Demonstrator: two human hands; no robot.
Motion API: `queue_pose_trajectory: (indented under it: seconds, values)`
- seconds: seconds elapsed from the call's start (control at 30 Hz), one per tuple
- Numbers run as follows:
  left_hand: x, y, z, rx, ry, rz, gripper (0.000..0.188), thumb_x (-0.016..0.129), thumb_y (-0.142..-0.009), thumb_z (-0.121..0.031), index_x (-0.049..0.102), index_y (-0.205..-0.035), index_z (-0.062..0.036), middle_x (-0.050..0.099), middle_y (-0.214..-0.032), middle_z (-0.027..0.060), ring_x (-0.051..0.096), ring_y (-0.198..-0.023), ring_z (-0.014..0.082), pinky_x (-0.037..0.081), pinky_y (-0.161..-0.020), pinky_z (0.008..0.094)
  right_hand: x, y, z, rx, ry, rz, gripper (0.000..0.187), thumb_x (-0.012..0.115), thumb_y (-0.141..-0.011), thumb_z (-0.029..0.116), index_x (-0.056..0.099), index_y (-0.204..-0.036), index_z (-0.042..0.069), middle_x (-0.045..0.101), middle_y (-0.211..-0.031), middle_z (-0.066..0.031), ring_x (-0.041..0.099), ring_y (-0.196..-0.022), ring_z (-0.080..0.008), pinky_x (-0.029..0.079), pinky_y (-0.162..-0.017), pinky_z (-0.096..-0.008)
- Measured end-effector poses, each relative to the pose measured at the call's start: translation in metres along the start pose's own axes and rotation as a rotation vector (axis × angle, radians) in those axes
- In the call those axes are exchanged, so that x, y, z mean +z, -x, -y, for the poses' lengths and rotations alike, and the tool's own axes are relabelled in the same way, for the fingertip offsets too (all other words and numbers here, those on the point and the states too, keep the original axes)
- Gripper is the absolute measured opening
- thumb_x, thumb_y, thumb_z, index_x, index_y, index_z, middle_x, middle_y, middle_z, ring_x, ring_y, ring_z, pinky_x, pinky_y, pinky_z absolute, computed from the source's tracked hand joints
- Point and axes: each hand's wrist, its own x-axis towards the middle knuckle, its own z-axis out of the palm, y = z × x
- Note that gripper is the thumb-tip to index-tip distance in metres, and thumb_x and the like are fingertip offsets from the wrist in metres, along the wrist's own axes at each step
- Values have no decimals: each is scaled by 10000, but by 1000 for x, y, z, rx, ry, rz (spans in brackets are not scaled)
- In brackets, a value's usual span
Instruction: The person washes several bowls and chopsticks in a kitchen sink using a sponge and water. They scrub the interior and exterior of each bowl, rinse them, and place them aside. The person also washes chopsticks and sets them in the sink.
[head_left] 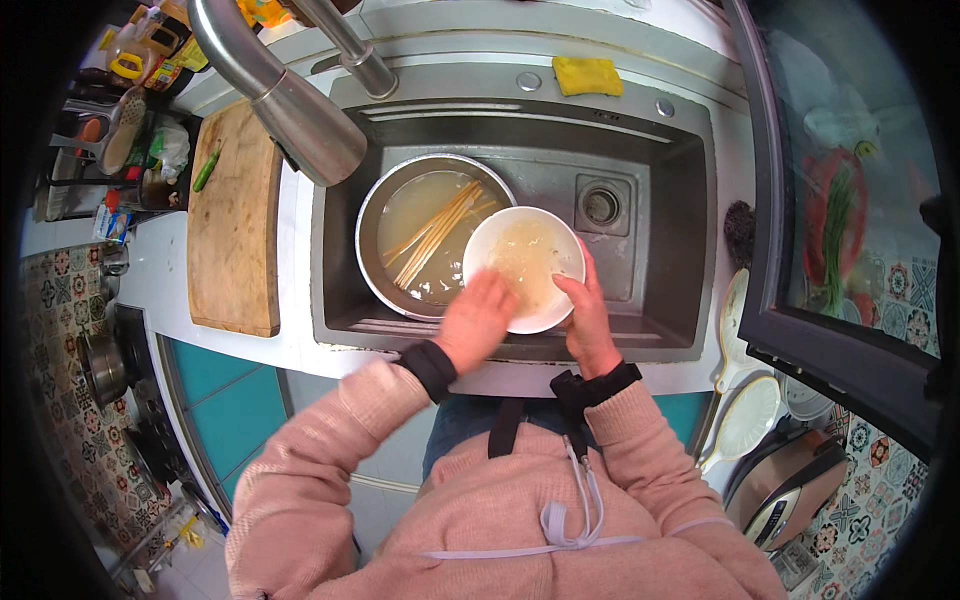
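Note:
A white bowl (562,236) with cloudy liquid in it is tilted over the sink, overlapping the right rim of a large round metal pot (366,220). My right hand (588,318) grips the bowl's right side, with the thumb on the rim and the fingers around the outside. At the bowl's lower left, my left hand (482,322) reaches over the rim. Its fingers are smeared by motion, so their hold is unclear. The pot stands in the left half of the sink and holds murky water. Several light wooden chopsticks (438,236) lie in that water.
The dark grey sink (685,240) has a drain (601,205) at right. A steel faucet (310,125) hangs over the left side. A yellow sponge (587,76) lies behind. Left stands a cutting board (235,240) with a green chili (207,171). A dark-framed window (765,170) juts in at right.

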Motion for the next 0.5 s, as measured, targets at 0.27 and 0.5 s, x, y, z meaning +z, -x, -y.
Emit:
queue_pose_trajectory:
  seconds: [0.27, 0.5]
  values:
    - [-6, -17, -63, -240, 751, -159, 475, 558, -867, -166, 483, -1302, 12, 535, -1248, 221, 546, -1141, 375, 464, -952, 428, 2, -2, 3, -9, -89, 89, 573, 542, -921, 98, 364, -1465, 104, 487, -1378, -115, 489, -1239, -219, 402, -1035, -332]
    - [-25, 5, 3, 3, 182, 17, 319, 617, -822, -113, 643, -1140, -100, 608, -1160, 123, 563, -1089, 337, 467, -914, 406, -4, -1, 14, 21, 81, 52, 580, 546, -929, 145, 348, -1472, 95, 493, -1371, -101, 491, -1235, -199, 411, -1021, -332]
